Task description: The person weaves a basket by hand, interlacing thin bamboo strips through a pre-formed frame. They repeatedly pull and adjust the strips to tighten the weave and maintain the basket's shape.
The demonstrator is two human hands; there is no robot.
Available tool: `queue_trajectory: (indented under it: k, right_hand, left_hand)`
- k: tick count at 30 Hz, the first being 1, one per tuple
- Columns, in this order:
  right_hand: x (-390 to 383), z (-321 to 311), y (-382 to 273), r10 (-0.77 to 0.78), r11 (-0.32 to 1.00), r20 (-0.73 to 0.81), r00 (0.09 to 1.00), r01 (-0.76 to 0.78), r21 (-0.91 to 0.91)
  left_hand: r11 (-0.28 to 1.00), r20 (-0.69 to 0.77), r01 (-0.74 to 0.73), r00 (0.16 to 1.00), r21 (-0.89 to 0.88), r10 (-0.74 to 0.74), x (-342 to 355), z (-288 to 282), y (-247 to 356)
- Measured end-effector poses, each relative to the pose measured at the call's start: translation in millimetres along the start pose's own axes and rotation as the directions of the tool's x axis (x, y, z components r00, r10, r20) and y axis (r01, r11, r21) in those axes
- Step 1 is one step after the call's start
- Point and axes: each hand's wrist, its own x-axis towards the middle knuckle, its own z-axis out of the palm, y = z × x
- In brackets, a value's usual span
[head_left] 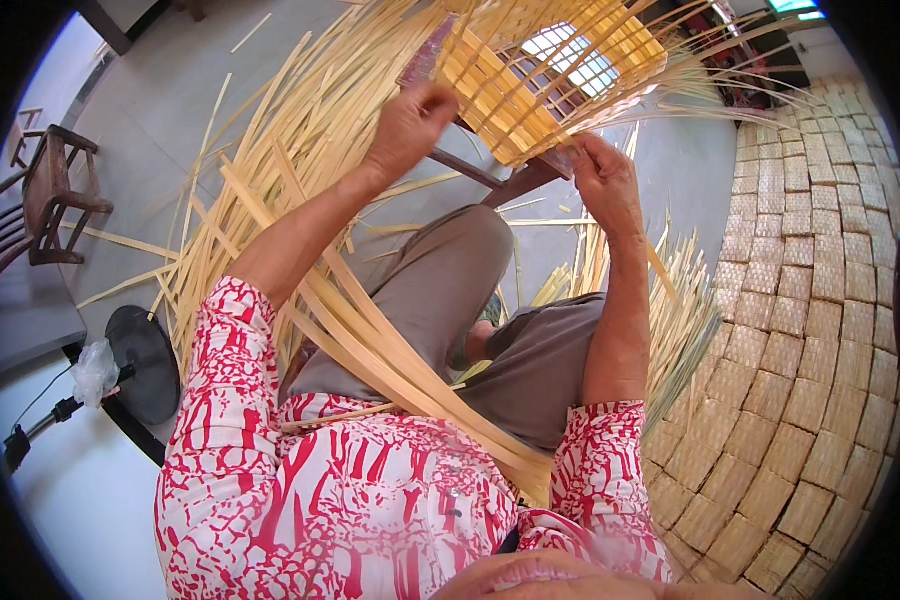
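Long bamboo strips (pixel 370 330) run from the lap up and away toward the woven bamboo panel (pixel 530 80). The left hand (pixel 405 125) pinches strips at its near-left edge; the right hand (pixel 600 180) grips its lower right corner, fingers closed.

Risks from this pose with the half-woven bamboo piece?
1. Long loose bamboo strips run across the lap and under the left forearm; a shift of the arm could snag or snap them.
2. Both the left hand and right hand grip the woven panel at its open edge, so the weave there might loosen.
3. Thin strip edges near bare fingers may cut or splinter.
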Motion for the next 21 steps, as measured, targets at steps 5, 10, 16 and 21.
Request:
queue_trajectory:
  k: [5,10,16,21]
  right_hand:
    - [4,1,21,-0.133,0.987,-0.038,0.99,0.129,-0.094]
    - [3,2,13,-0.091,0.991,-0.04,0.995,0.086,-0.104]
    - [-1,10,11,-0.058,0.984,-0.046,0.997,0.049,-0.171]
    - [-3,14,6,-0.092,0.946,-0.066,0.994,0.067,-0.317]
  left_hand:
    - [0.931,0.302,-0.362,0.894,0.052,0.331,-13,10,35]
    - [0.793,0.332,-0.589,0.787,0.155,0.52,24,34,74]
    - [0.795,0.597,-0.573,0.714,0.198,0.365,45,53,80]
    - [0.834,0.653,-0.53,0.687,0.15,0.319,53,48,84]
